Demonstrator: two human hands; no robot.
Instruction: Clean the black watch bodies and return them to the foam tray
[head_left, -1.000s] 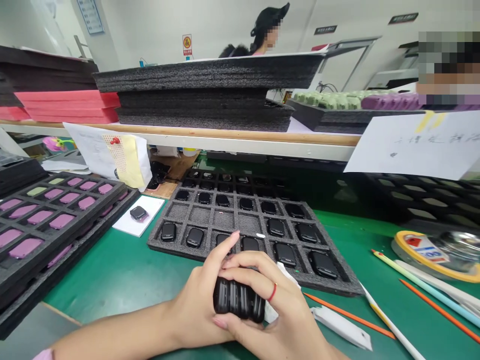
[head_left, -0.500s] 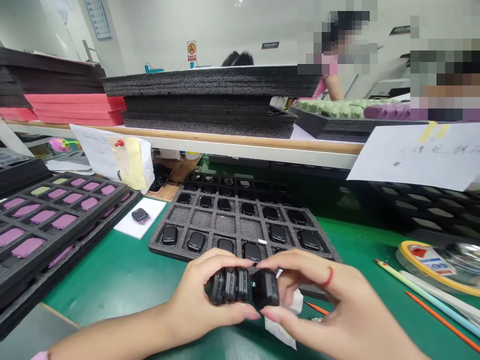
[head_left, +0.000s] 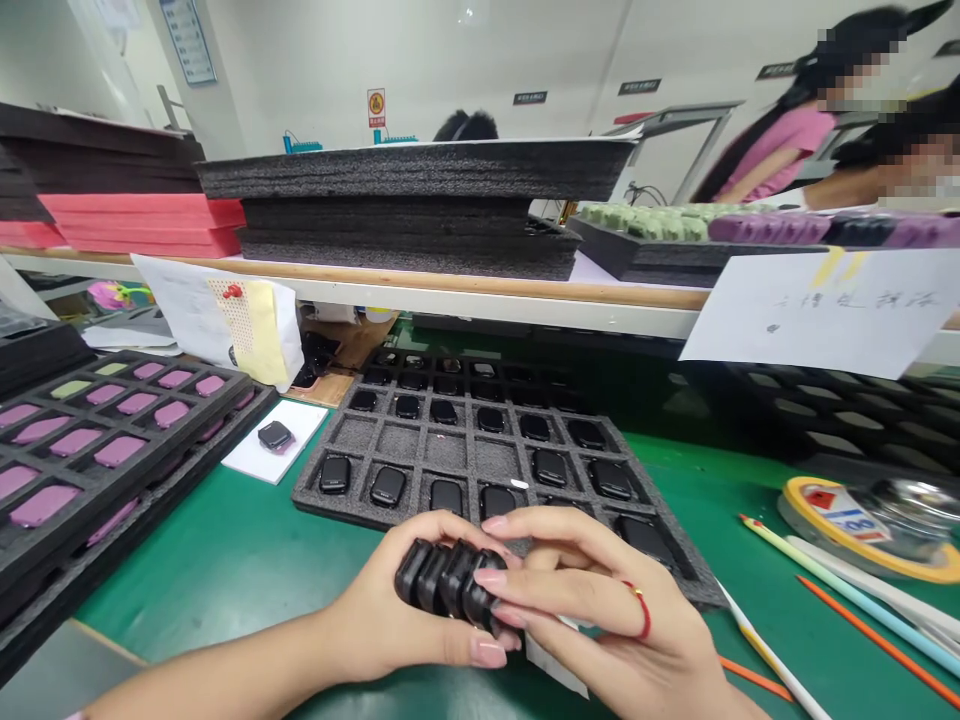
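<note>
1. Green table [head_left: 217,570] is open beside the left tray [head_left: 160,450].
2. Left hand [head_left: 382,618] holds black devices [head_left: 448,580], near middle tray's [head_left: 450,455] front edge.
3. Right hand [head_left: 622,610] touches their right end, grip unclear; earlier gap there is closed.

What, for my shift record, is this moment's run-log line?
left hand: holds row of black units | right hand: fingers touching row | foam tray: partly filled

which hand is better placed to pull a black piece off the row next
Probably the right hand: its fingertips touch the row's end piece, while the left hand cradles the black pieces.
</note>
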